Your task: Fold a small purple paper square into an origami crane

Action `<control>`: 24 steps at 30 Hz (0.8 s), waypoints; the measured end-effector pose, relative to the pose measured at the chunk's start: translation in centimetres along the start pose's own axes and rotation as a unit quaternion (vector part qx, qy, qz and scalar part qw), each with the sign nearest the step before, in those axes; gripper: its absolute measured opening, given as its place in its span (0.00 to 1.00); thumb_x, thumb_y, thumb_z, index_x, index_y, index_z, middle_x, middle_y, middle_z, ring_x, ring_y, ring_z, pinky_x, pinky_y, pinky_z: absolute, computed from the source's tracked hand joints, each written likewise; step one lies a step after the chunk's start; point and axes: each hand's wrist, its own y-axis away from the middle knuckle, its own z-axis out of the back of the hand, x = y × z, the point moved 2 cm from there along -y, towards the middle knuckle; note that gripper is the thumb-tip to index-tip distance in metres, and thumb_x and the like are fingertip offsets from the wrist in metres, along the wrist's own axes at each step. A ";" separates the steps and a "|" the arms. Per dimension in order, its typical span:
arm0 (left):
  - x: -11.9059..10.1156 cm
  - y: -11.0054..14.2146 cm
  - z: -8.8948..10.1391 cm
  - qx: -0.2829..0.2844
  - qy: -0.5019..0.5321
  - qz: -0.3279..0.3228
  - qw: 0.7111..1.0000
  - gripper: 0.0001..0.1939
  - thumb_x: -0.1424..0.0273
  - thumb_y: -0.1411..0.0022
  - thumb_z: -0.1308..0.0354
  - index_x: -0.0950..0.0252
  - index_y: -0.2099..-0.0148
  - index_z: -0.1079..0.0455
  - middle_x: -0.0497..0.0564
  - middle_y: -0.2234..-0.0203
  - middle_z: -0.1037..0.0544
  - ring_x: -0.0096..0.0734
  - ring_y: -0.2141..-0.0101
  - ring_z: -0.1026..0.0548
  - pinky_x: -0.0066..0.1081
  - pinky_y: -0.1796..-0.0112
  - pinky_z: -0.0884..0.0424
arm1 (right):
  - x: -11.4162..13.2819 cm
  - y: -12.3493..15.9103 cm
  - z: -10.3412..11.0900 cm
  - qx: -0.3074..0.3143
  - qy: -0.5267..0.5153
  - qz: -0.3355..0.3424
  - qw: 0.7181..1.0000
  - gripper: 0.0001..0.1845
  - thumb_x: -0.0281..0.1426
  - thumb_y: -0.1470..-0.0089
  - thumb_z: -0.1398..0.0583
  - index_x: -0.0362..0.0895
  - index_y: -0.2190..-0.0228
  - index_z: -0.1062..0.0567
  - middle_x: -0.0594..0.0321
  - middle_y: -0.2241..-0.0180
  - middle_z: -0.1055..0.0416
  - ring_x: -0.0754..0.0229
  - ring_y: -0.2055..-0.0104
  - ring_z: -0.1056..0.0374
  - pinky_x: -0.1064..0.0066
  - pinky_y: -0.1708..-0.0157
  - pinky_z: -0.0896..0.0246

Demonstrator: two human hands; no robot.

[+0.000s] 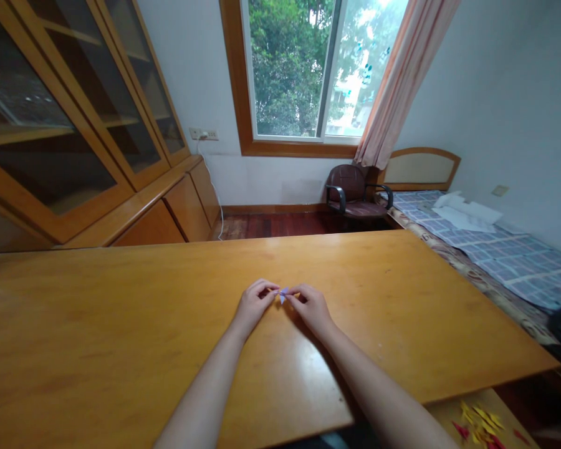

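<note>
A small pale purple piece of folded paper [283, 294] is pinched between both my hands over the middle of a wooden table [121, 324]. My left hand [255, 304] has its fingers curled and pressed on the paper's left side. My right hand [310, 305] pinches the paper's right side, fingers closed. Both hands rest on the tabletop, and most of the paper is hidden by my fingertips.
Several small yellow and red paper pieces [479, 424] lie on a lower surface at the bottom right. A glass-door cabinet [75, 125] stands on the left, a dark chair [355, 193] under the window, and a bed [495, 249] on the right.
</note>
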 end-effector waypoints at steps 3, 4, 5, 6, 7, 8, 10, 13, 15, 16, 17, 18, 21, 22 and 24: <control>0.0 -0.1 -0.2 0.023 -0.005 0.002 1.000 0.06 0.70 0.41 0.41 0.63 0.64 0.23 0.50 0.69 0.22 0.32 0.67 0.25 0.28 0.66 0.31 | 0.2 0.1 0.1 -0.001 0.009 0.019 1.000 0.05 0.31 0.44 0.37 0.46 0.69 0.20 0.63 0.71 0.22 0.62 0.73 0.31 0.72 0.70 0.38; 0.0 -0.1 -0.2 0.031 -0.006 0.004 1.000 0.06 0.70 0.41 0.41 0.63 0.63 0.23 0.50 0.68 0.22 0.32 0.67 0.25 0.28 0.66 0.31 | 0.2 0.1 0.1 -0.002 0.009 0.024 1.000 0.05 0.30 0.44 0.38 0.46 0.69 0.20 0.63 0.71 0.22 0.62 0.73 0.32 0.72 0.70 0.39; 0.0 -0.1 -0.2 0.039 -0.006 0.006 0.999 0.07 0.70 0.41 0.42 0.63 0.63 0.23 0.51 0.68 0.23 0.32 0.66 0.25 0.28 0.65 0.31 | 0.3 0.2 0.1 -0.003 0.009 0.028 1.000 0.05 0.30 0.44 0.38 0.46 0.69 0.20 0.63 0.71 0.22 0.62 0.73 0.32 0.73 0.70 0.39; 0.1 -0.1 -0.3 0.047 -0.006 0.008 0.999 0.07 0.71 0.41 0.42 0.63 0.62 0.23 0.51 0.68 0.23 0.32 0.66 0.26 0.28 0.65 0.32 | 0.3 0.2 0.1 -0.003 0.007 0.030 1.000 0.05 0.30 0.44 0.38 0.45 0.69 0.20 0.63 0.71 0.22 0.62 0.73 0.32 0.73 0.70 0.39; 0.1 -0.1 -0.3 0.056 -0.005 0.009 0.998 0.07 0.71 0.41 0.43 0.63 0.62 0.23 0.51 0.67 0.23 0.32 0.66 0.26 0.28 0.65 0.32 | 0.3 0.2 0.1 -0.004 0.004 0.030 1.000 0.05 0.30 0.44 0.38 0.45 0.69 0.20 0.63 0.71 0.23 0.62 0.73 0.32 0.73 0.70 0.39; 0.0 -0.1 -0.3 0.063 -0.004 0.009 0.998 0.08 0.71 0.41 0.43 0.63 0.61 0.23 0.51 0.67 0.23 0.32 0.66 0.26 0.29 0.65 0.32 | 0.3 0.2 0.2 -0.005 -0.001 0.029 1.000 0.05 0.30 0.44 0.38 0.45 0.69 0.20 0.63 0.71 0.23 0.62 0.73 0.32 0.73 0.71 0.40; -0.1 0.0 -0.3 0.074 0.001 0.010 0.997 0.08 0.72 0.41 0.43 0.63 0.61 0.23 0.51 0.67 0.23 0.32 0.66 0.26 0.29 0.64 0.32 | 0.2 0.1 0.2 -0.006 -0.013 0.025 1.000 0.05 0.30 0.44 0.38 0.45 0.69 0.20 0.63 0.72 0.23 0.63 0.74 0.33 0.73 0.71 0.40; -0.3 0.1 -0.4 0.089 0.011 0.009 0.996 0.08 0.72 0.41 0.43 0.63 0.60 0.23 0.51 0.66 0.24 0.32 0.65 0.26 0.29 0.64 0.32 | 0.1 0.1 0.2 -0.008 -0.030 0.014 0.999 0.05 0.31 0.45 0.37 0.45 0.70 0.20 0.63 0.72 0.23 0.63 0.74 0.33 0.73 0.71 0.39; -0.5 0.1 -0.4 0.098 0.015 0.011 0.995 0.08 0.71 0.40 0.42 0.63 0.59 0.23 0.50 0.66 0.24 0.31 0.66 0.27 0.28 0.65 0.33 | -0.1 0.2 0.2 -0.009 -0.042 0.000 0.999 0.05 0.32 0.45 0.37 0.45 0.70 0.20 0.63 0.73 0.23 0.63 0.75 0.33 0.73 0.72 0.39; -0.6 0.1 -0.4 0.101 0.017 0.012 0.995 0.08 0.69 0.40 0.41 0.63 0.59 0.23 0.50 0.67 0.24 0.31 0.67 0.27 0.28 0.66 0.33 | -0.1 0.2 0.2 -0.009 -0.048 -0.008 0.999 0.05 0.32 0.45 0.37 0.45 0.70 0.20 0.63 0.73 0.23 0.63 0.75 0.33 0.73 0.72 0.39; -0.7 0.1 -0.4 0.104 0.020 0.015 0.994 0.09 0.68 0.40 0.40 0.63 0.58 0.23 0.50 0.67 0.25 0.31 0.67 0.28 0.28 0.66 0.33 | -0.2 0.2 0.3 -0.010 -0.053 -0.014 0.998 0.05 0.32 0.45 0.37 0.45 0.69 0.20 0.63 0.73 0.23 0.63 0.76 0.33 0.73 0.73 0.39; -0.8 0.1 -0.4 0.106 0.022 0.019 0.994 0.09 0.67 0.41 0.39 0.63 0.58 0.23 0.50 0.67 0.25 0.30 0.68 0.28 0.27 0.67 0.34 | -0.2 0.2 0.3 -0.010 -0.055 -0.018 0.998 0.05 0.33 0.45 0.37 0.45 0.69 0.20 0.63 0.73 0.23 0.63 0.76 0.33 0.73 0.73 0.39; -1.0 0.1 -0.4 0.110 0.032 0.032 0.993 0.11 0.67 0.41 0.39 0.63 0.56 0.23 0.50 0.67 0.24 0.30 0.68 0.28 0.28 0.66 0.33 | -0.1 0.2 0.4 -0.009 -0.053 -0.019 0.998 0.05 0.33 0.45 0.36 0.45 0.69 0.20 0.63 0.72 0.23 0.63 0.76 0.34 0.73 0.72 0.39; -1.1 0.1 -0.4 0.111 0.037 0.037 0.992 0.11 0.67 0.42 0.38 0.63 0.56 0.23 0.50 0.66 0.24 0.30 0.68 0.28 0.28 0.66 0.33 | 0.0 0.2 0.4 -0.009 -0.052 -0.019 0.998 0.06 0.33 0.45 0.36 0.45 0.69 0.20 0.63 0.72 0.23 0.63 0.75 0.34 0.73 0.72 0.39; -1.1 0.1 -0.4 0.114 0.050 0.046 0.991 0.13 0.68 0.42 0.38 0.62 0.54 0.23 0.50 0.64 0.23 0.30 0.67 0.28 0.28 0.65 0.32 | 0.0 0.1 0.5 -0.010 -0.053 -0.022 0.998 0.06 0.33 0.45 0.37 0.45 0.69 0.20 0.63 0.72 0.23 0.63 0.75 0.34 0.72 0.72 0.39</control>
